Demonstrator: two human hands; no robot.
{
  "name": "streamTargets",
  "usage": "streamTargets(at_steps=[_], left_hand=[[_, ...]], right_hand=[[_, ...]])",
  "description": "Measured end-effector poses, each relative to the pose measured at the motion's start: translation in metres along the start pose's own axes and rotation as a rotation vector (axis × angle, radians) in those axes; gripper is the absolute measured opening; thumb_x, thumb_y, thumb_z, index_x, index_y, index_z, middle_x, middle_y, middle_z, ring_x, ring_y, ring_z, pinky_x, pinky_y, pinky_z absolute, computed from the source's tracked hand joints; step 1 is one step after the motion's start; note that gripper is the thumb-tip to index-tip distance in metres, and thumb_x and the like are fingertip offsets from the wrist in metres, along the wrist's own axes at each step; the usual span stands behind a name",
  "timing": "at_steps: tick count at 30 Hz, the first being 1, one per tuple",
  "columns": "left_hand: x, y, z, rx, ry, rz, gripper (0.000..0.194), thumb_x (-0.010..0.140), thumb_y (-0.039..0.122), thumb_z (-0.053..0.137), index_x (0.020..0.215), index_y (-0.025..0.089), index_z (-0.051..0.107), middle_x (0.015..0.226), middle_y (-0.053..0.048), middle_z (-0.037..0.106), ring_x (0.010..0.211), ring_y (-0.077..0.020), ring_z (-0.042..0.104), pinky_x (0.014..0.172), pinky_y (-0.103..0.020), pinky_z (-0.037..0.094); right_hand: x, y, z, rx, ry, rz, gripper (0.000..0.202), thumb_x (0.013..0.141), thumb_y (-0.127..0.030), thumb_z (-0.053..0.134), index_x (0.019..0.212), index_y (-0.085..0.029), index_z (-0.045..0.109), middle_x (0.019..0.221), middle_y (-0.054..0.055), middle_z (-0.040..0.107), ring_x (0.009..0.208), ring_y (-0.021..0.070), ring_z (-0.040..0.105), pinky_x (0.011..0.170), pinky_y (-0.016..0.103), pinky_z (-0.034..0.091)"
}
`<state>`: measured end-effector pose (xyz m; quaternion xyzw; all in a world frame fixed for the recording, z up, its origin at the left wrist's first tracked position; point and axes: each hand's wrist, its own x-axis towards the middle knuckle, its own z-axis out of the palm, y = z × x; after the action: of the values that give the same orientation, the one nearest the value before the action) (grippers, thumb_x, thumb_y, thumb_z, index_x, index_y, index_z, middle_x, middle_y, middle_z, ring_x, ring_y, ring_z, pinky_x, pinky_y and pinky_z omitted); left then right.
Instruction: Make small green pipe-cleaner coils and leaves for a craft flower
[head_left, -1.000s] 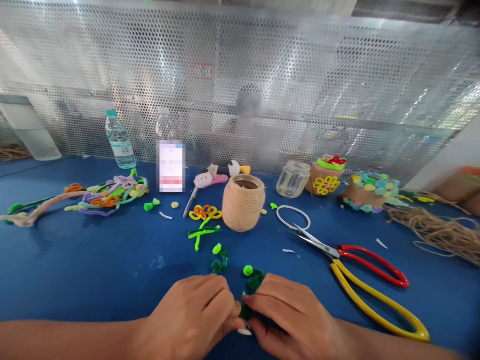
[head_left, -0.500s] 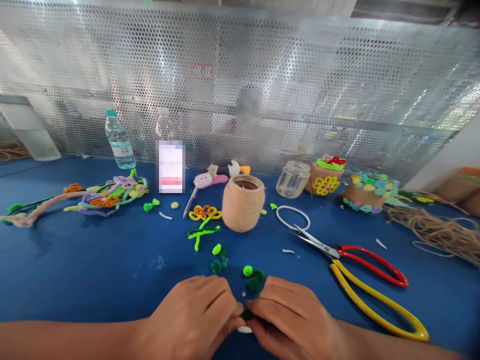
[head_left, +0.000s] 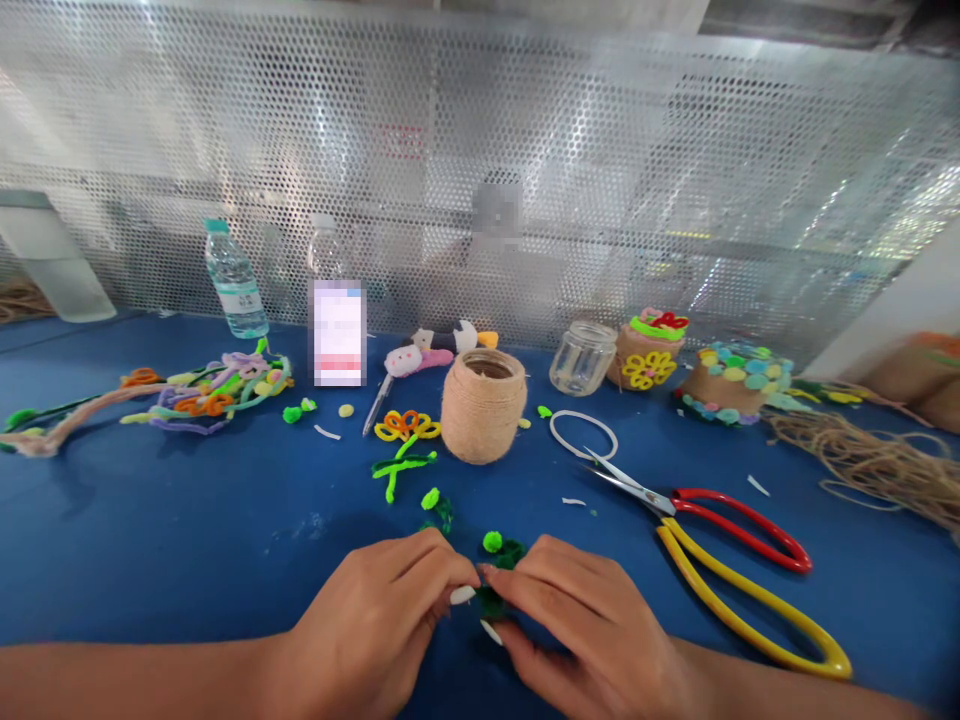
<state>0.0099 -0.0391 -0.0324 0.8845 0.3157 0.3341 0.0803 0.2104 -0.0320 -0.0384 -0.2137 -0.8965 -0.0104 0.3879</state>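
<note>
Close in front of me, a small dark green pipe cleaner piece (head_left: 491, 602) sits between my two hands. My left hand (head_left: 382, 610) pinches at its left end, thumb and index pressed together. My right hand (head_left: 589, 610) has it between index finger and thumb, the thumb lower and a little apart. Just beyond my fingers lie a bright green pom-pom (head_left: 492, 542) and a dark green fuzzy piece (head_left: 511, 554), partly hidden by my right hand. Another bright green pom-pom (head_left: 430, 498) rests beside dark green fuzzy bits (head_left: 445, 515).
A twine-wrapped jar (head_left: 484, 410) stands mid-table, with a yellow-orange pipe cleaner flower (head_left: 407, 426) at its left. Open scissors (head_left: 667, 505) lie to the right near a white ring (head_left: 583, 436). Behind are a glass jar (head_left: 583, 360), a phone (head_left: 337, 335) and a water bottle (head_left: 238, 290).
My right thumb has dropped away from the index finger, showing more of the dark green piece. My left thumb has turned so its nail faces up. The view has shifted slightly.
</note>
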Motion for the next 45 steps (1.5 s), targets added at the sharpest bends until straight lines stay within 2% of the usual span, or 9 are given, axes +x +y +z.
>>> streamTargets(at_steps=[7, 12, 19, 24, 32, 41, 45], left_hand=[[-0.0012, -0.0001, -0.0028, -0.049, -0.045, -0.026, 0.026, 0.088, 0.006, 0.031, 0.087, 0.021, 0.053, 0.076, 0.001, 0.060, 0.066, -0.0123, 0.057, 0.062, -0.021, 0.049], [-0.0007, 0.0025, -0.0042, -0.042, -0.036, -0.003, 0.027, 0.089, 0.006, 0.030, 0.091, 0.021, 0.053, 0.079, 0.001, 0.061, 0.069, -0.0114, 0.058, 0.063, -0.019, 0.049], [-0.0026, 0.0026, -0.0032, 0.030, -0.027, 0.056, 0.031, 0.095, 0.014, 0.022, 0.088, 0.020, 0.052, 0.076, 0.000, 0.060, 0.064, -0.0125, 0.056, 0.060, -0.022, 0.047], [-0.0044, 0.0012, -0.0028, 0.062, -0.027, 0.115, 0.032, 0.096, 0.015, 0.019, 0.088, 0.018, 0.050, 0.076, -0.001, 0.061, 0.064, -0.0133, 0.056, 0.059, -0.023, 0.047], [-0.0060, 0.0071, -0.0026, 0.160, 0.022, 0.159, 0.026, 0.095, 0.014, 0.027, 0.090, 0.016, 0.052, 0.071, -0.001, 0.059, 0.063, -0.0134, 0.056, 0.059, -0.025, 0.048], [-0.0051, 0.0044, -0.0004, 0.191, -0.011, 0.200, 0.024, 0.093, 0.011, 0.031, 0.082, 0.014, 0.053, 0.068, -0.002, 0.058, 0.060, -0.0131, 0.055, 0.055, -0.025, 0.048], [-0.0037, 0.0030, 0.0010, 0.201, -0.020, 0.264, 0.025, 0.092, 0.009, 0.031, 0.081, 0.014, 0.053, 0.066, -0.001, 0.057, 0.059, -0.0124, 0.054, 0.055, -0.024, 0.047]], right_hand=[[0.0053, -0.0014, -0.0073, 0.045, -0.129, -0.039, 0.023, 0.090, -0.013, 0.043, 0.108, -0.005, 0.056, 0.076, 0.009, 0.063, 0.064, 0.0157, 0.053, 0.054, 0.027, 0.046], [0.0072, -0.0017, -0.0084, 0.027, -0.106, -0.064, 0.025, 0.093, -0.012, 0.036, 0.099, -0.008, 0.059, 0.069, 0.006, 0.061, 0.060, 0.0136, 0.050, 0.050, 0.025, 0.043], [0.0065, -0.0012, -0.0080, 0.027, -0.096, -0.070, 0.027, 0.093, -0.015, 0.039, 0.079, -0.010, 0.061, 0.061, 0.004, 0.057, 0.055, 0.0127, 0.045, 0.048, 0.025, 0.038], [0.0039, -0.0015, -0.0060, 0.052, -0.128, -0.055, 0.023, 0.092, -0.017, 0.043, 0.081, -0.010, 0.062, 0.066, 0.005, 0.060, 0.059, 0.0133, 0.048, 0.052, 0.025, 0.040], [0.0050, -0.0024, -0.0031, 0.066, -0.083, -0.008, 0.017, 0.089, -0.012, 0.045, 0.083, -0.012, 0.061, 0.067, 0.005, 0.062, 0.059, 0.0134, 0.049, 0.053, 0.025, 0.040], [0.0038, -0.0022, 0.0000, 0.055, -0.082, 0.032, 0.018, 0.088, -0.012, 0.045, 0.080, -0.012, 0.061, 0.063, 0.004, 0.061, 0.056, 0.0134, 0.048, 0.051, 0.025, 0.038], [0.0030, -0.0036, 0.0001, 0.028, -0.087, 0.030, 0.021, 0.089, -0.013, 0.042, 0.078, -0.014, 0.060, 0.060, 0.003, 0.060, 0.053, 0.0129, 0.048, 0.049, 0.025, 0.037]])
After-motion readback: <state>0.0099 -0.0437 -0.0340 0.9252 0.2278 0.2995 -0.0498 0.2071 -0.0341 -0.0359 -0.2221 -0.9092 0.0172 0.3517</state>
